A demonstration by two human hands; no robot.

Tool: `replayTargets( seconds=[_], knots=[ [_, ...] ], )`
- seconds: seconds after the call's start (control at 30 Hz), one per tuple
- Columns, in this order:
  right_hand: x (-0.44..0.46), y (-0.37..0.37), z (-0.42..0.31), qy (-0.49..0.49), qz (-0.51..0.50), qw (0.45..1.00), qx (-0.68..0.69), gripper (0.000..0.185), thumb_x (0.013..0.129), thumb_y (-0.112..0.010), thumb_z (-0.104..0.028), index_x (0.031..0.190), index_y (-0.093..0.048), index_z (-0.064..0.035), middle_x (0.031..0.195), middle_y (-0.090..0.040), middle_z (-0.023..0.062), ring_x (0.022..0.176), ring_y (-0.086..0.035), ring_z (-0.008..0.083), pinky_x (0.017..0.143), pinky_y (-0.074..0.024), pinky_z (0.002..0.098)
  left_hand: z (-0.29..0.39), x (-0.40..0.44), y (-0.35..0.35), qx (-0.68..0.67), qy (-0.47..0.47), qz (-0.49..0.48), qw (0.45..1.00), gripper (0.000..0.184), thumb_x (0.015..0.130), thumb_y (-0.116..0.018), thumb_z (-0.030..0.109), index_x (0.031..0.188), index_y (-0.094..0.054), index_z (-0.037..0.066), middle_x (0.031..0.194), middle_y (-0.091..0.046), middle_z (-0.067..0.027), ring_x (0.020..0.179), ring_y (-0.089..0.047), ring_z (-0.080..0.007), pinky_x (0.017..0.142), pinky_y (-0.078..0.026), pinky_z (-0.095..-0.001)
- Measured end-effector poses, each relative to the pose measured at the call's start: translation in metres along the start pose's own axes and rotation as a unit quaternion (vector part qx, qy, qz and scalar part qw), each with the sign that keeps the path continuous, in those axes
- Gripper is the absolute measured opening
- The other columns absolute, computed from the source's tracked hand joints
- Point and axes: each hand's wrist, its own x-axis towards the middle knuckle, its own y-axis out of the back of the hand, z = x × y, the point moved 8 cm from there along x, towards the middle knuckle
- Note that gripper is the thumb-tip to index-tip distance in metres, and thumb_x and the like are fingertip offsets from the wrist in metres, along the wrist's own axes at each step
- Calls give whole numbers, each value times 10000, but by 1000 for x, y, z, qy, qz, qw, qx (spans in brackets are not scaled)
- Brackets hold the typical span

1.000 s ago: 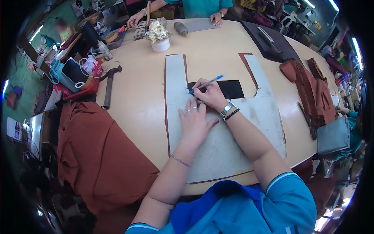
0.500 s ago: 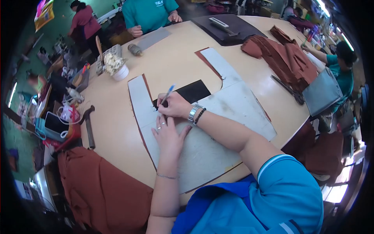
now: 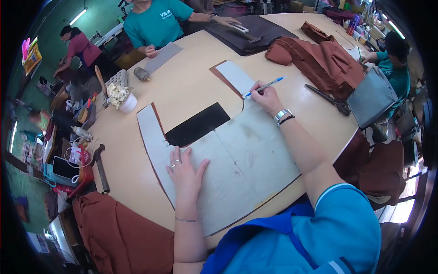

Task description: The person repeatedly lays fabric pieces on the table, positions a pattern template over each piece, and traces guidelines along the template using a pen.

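Observation:
A large pale grey pattern sheet with a U-shaped cutout lies over a reddish-brown piece of material, whose edges peek out around it. My left hand rests flat on the sheet, fingers spread, just below the cutout's left corner. In my right hand is a blue-and-white pen, held at the inner edge of the sheet's right arm. Its tip is near the cutout's right corner. A black rectangle lies within the cutout, between the two arms.
A hammer and a white tub with a brush are at left. Brown material drapes at front left; more brown pieces and shears lie right. Across the table, a co-worker's hand reaches over dark sheets.
My right hand has moved with the pen from beside my left hand to the cutout's right side. My left hand stays on the sheet. The co-worker opposite has stretched out an arm.

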Motion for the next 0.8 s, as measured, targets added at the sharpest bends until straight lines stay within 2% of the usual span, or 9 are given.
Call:
replayTargets(
  seconds=[0.3,0.4,0.5,0.7,0.8],
  knots=[
    [-4,-8,-11,3,-42,996,-79,163,795,-647,-167,825,-640,-7,638,-600,30,605,-554,85,588,-459,257,1,-1,-1,9,-2,-2,1000,645,865,-655,500,1327,-484,85,1511,-316,-215,1435,-232,-373,1112,-181,-637],
    [-4,-10,-12,28,-40,996,-73,170,791,-650,-174,822,-646,-7,632,-599,42,605,-560,92,587,-462,263,2,-2,0,7,0,-7,1000,645,867,-653,498,1331,-480,85,1515,-309,-214,1436,-230,-373,1113,-179,-637],
    [-5,-8,-10,7,-38,996,-82,166,789,-649,-170,815,-650,-7,623,-596,41,601,-558,93,585,-463,265,2,-2,0,5,4,-11,1000,643,869,-653,493,1334,-476,85,1518,-303,-212,1438,-226,-373,1115,-176,-637],
    [-4,-11,-11,23,-36,996,-73,149,786,-641,-151,807,-656,-4,609,-595,38,595,-555,88,574,-458,268,2,-2,1,-1,5,-10,1000,636,868,-657,480,1333,-477,84,1517,-306,-208,1440,-221,-376,1116,-170,-641],
    [-4,-7,-8,-12,-45,995,-84,164,811,-632,-157,852,-659,-1,652,-622,43,613,-566,85,605,-471,257,1,-2,0,-9,3,-5,1000,641,859,-668,470,1334,-481,83,1512,-316,-211,1438,-222,-378,1115,-164,-650]
  ],
)
